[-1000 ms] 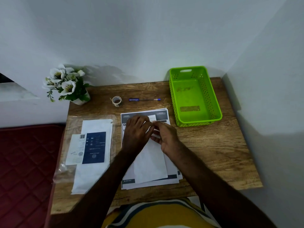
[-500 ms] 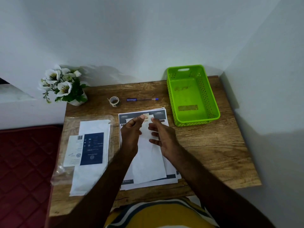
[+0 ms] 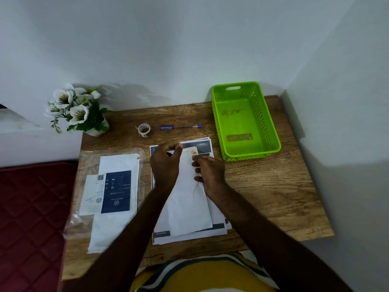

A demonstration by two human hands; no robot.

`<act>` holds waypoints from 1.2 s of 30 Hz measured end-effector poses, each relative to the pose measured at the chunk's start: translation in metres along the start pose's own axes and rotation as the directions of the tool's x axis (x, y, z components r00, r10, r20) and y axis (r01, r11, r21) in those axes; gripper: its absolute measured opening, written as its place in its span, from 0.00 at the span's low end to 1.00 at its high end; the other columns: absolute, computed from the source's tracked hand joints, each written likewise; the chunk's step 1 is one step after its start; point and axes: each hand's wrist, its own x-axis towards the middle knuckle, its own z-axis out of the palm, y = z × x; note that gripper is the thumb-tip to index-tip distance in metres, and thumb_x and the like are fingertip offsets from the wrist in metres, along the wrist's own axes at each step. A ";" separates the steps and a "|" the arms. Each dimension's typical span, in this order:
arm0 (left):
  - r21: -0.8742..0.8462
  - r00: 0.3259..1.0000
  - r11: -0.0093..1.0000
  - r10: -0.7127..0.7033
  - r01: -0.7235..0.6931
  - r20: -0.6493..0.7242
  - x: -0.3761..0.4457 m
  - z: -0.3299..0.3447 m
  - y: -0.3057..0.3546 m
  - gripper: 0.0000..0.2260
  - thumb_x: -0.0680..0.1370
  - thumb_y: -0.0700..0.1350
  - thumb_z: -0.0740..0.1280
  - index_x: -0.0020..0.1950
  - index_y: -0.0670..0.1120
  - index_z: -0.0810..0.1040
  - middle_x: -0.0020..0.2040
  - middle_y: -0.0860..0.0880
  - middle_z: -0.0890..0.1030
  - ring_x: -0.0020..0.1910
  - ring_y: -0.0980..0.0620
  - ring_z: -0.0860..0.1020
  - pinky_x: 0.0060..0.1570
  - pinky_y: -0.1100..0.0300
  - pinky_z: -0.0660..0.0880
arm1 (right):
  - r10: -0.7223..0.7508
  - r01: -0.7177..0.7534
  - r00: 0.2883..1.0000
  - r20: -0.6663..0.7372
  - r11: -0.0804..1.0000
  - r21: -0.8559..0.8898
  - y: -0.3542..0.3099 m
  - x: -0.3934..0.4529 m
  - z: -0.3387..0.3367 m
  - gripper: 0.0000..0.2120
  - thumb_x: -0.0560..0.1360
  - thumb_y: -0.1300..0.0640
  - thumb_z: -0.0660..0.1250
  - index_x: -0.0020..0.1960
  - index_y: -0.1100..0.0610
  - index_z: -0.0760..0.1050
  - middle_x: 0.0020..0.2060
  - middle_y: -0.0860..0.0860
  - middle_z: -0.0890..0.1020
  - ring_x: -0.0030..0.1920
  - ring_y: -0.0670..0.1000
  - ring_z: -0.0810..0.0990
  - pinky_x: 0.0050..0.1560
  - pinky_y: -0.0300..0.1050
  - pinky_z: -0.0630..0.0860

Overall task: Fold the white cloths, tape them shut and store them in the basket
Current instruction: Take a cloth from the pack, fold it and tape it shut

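At the centre of the frame, a folded white cloth [image 3: 188,199] is lying lengthwise on a stack of printed sheets [image 3: 190,233] on the wooden desk [image 3: 271,192]. The left hand [image 3: 165,165] is hovering over the cloth's upper left part, its thumb and forefinger pinched together near the top edge; what sits between them is too small to tell. The right hand [image 3: 208,171] is resting on the cloth's right edge, fingers loosely curled, its fingertips touching a small strip of tape [image 3: 193,151] at the cloth's top end. The green basket [image 3: 271,131] is sitting at the upper right of the desk, well apart from the cloth. A tape roll [image 3: 144,130] and a blue pen [image 3: 181,127] are lying above the sheets. More packaged white cloths [image 3: 114,199] are lying at the left.
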 end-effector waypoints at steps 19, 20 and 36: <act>0.283 0.875 0.842 0.374 -0.460 0.309 0.029 0.012 -0.036 0.08 0.79 0.45 0.72 0.53 0.42 0.87 0.52 0.44 0.86 0.51 0.44 0.82 0.51 0.53 0.77 | 0.034 -0.033 0.999 0.010 0.998 -0.047 -0.001 0.030 0.008 0.09 0.76 0.61 0.72 0.37 0.62 0.81 0.28 0.57 0.82 0.19 0.50 0.75 0.24 0.39 0.71; 0.279 0.884 0.852 0.362 -0.442 0.296 0.028 0.014 -0.036 0.09 0.79 0.46 0.72 0.53 0.42 0.87 0.51 0.44 0.86 0.51 0.45 0.82 0.50 0.53 0.77 | 0.039 -0.039 0.999 0.010 0.998 -0.048 0.000 0.032 0.009 0.09 0.76 0.61 0.72 0.37 0.62 0.81 0.27 0.56 0.82 0.19 0.50 0.75 0.24 0.40 0.72; 0.225 0.899 0.892 0.320 -0.392 0.298 0.035 0.025 -0.040 0.06 0.77 0.45 0.75 0.48 0.42 0.87 0.47 0.45 0.83 0.49 0.47 0.78 0.49 0.58 0.69 | 0.117 -0.105 0.992 0.049 0.975 -0.197 -0.005 0.037 0.011 0.10 0.75 0.56 0.74 0.37 0.60 0.80 0.29 0.54 0.82 0.18 0.46 0.72 0.20 0.33 0.59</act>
